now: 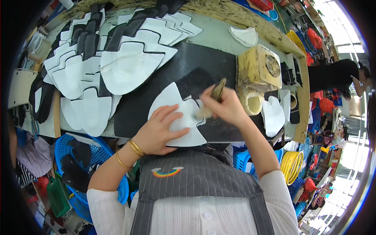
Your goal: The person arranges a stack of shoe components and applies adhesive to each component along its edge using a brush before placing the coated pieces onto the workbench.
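A white shaped piece (168, 98) with a narrower notched end lies on the black mat (223, 64) in front of me. My left hand (161, 131) rests flat on it with fingers spread, pressing it near its middle. Closed around a brush (217, 90) with a worn, stained handle is my right hand (228, 105). The brush's pale head is blurred and sits at the notched end of the piece, to the right of my left hand.
Overlapping white pieces with black tabs (131, 64) cover the table's left side. At right stands a glue-crusted yellow container (256, 70), with more white pieces (273, 116) nearby. A raised wooden edge (250, 19) borders the table. Blue baskets (94, 156) stand below.
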The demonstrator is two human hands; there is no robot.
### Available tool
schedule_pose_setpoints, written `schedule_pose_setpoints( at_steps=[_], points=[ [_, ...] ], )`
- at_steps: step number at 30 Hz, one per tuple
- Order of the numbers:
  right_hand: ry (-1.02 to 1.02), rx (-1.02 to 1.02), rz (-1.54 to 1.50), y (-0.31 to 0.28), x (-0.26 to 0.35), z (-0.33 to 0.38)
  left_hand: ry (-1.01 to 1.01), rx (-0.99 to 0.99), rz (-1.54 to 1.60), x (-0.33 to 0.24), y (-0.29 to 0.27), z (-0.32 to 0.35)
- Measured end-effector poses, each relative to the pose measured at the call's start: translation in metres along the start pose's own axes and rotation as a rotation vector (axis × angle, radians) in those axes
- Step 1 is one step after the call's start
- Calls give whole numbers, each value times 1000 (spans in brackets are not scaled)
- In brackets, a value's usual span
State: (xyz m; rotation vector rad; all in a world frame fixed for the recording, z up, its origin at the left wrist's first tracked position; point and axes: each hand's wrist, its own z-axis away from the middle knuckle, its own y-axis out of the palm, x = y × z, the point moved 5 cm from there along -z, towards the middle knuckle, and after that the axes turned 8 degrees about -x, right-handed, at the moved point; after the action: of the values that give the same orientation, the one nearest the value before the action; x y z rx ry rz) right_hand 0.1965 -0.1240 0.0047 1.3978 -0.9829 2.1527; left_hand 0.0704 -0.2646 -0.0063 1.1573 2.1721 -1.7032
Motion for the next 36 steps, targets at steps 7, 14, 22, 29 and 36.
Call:
schedule_pose_setpoints(
  at_steps=[7, 14, 22, 29, 36],
  points=[
    [152, 100, 127, -2, 1, 26, 9, 16, -15, -2, 4, 2],
    [-190, 8, 137, 7, 8, 58, -3, 2, -46, 0, 5, -1],
    [-131, -2, 190, -10, 4, 67, 2, -23, -24, 3, 4, -4],
    [-251, -215, -6, -9, 40, -21, 14, -41, -13, 0, 5, 5],
    [-233, 158, 179, 28, 34, -72, -2, -45, 63, 5, 7, 3]
  ],
)
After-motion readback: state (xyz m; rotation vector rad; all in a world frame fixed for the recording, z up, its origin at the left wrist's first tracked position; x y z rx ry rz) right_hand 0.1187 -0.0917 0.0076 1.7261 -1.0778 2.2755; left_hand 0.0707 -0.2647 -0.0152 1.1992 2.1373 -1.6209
